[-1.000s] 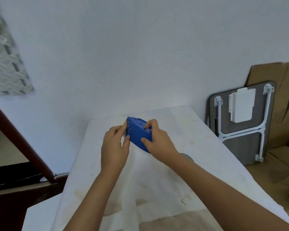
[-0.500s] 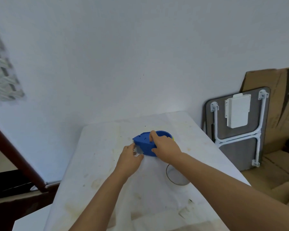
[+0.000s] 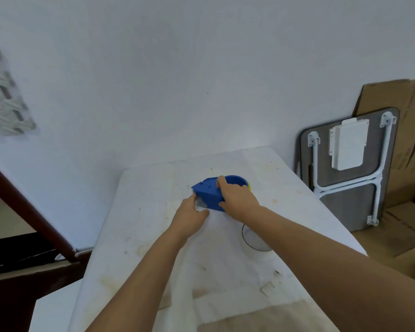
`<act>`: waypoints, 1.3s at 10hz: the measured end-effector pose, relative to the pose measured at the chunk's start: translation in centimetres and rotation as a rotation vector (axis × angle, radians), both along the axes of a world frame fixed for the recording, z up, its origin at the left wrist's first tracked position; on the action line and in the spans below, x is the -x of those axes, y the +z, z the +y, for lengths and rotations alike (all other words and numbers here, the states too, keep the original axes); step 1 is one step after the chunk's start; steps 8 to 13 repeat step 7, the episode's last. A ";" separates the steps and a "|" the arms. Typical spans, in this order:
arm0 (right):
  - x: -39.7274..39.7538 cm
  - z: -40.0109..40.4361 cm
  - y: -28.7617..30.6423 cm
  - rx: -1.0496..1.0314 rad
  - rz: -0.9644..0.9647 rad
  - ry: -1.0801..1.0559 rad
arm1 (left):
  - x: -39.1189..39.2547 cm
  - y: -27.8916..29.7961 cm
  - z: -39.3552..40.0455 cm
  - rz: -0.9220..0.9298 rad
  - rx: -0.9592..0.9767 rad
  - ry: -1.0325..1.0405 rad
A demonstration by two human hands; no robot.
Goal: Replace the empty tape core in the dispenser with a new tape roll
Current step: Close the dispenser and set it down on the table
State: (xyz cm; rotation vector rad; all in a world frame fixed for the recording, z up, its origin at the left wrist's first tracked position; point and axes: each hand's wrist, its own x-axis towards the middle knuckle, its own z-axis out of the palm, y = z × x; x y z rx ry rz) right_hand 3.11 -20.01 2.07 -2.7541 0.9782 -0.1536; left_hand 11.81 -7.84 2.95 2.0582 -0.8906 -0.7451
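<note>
A blue tape dispenser (image 3: 207, 191) rests on the white table (image 3: 153, 224) near its far end, with a bit of yellow showing at its right end. My right hand (image 3: 237, 200) grips the dispenser's body from above and the near side. My left hand (image 3: 191, 216) pinches at the dispenser's front left end, where a pale clear strip shows; I cannot tell what it holds. A clear tape roll (image 3: 254, 240) lies flat on the table, partly under my right forearm.
A folded grey table with white legs (image 3: 350, 173) leans on the wall at right, with cardboard (image 3: 412, 144) behind and on the floor. A dark red rail (image 3: 27, 207) slants at left. Small paper scraps (image 3: 268, 287) lie on the table's near part.
The dispenser came down from being held up in both hands to resting on the table. My left hand shifted to its front end. The tape roll became visible beside my right forearm.
</note>
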 end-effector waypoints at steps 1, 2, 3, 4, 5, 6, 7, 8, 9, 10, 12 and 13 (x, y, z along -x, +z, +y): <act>0.7 0.1 -0.1 0.043 -0.016 0.013 | 0.0 0.0 0.6 -0.010 -0.023 -0.009; 1.9 0.5 0.3 0.050 -0.144 0.000 | 0.1 0.0 1.8 -0.027 -0.054 -0.016; 3.6 1.8 1.1 0.029 -0.242 0.006 | 0.5 0.0 3.4 -0.036 -0.104 -0.007; 5.6 3.7 1.6 0.048 -0.240 0.039 | 1.4 0.6 5.4 -0.040 -0.090 -0.005; 7.9 6.6 1.9 0.051 -0.229 0.061 | 3.2 1.3 8.0 -0.052 -0.068 -0.016; 10.3 9.7 1.8 0.035 -0.209 0.080 | 5.4 1.8 10.3 -0.071 -0.067 -0.036; 13.1 12.7 2.2 -0.014 -0.251 0.127 | 7.9 2.8 13.2 -0.080 0.006 -0.076; 13.1 12.7 2.2 -0.014 -0.251 0.127 | 7.9 2.8 13.2 -0.080 0.006 -0.076; 13.1 12.7 2.2 -0.014 -0.251 0.127 | 7.9 2.8 13.2 -0.080 0.006 -0.076; 13.1 12.7 2.2 -0.014 -0.251 0.127 | 7.9 2.8 13.2 -0.080 0.006 -0.076; 13.1 12.7 2.2 -0.014 -0.251 0.127 | 7.9 2.8 13.2 -0.080 0.006 -0.076; 13.1 12.7 2.2 -0.014 -0.251 0.127 | 7.9 2.8 13.2 -0.080 0.006 -0.076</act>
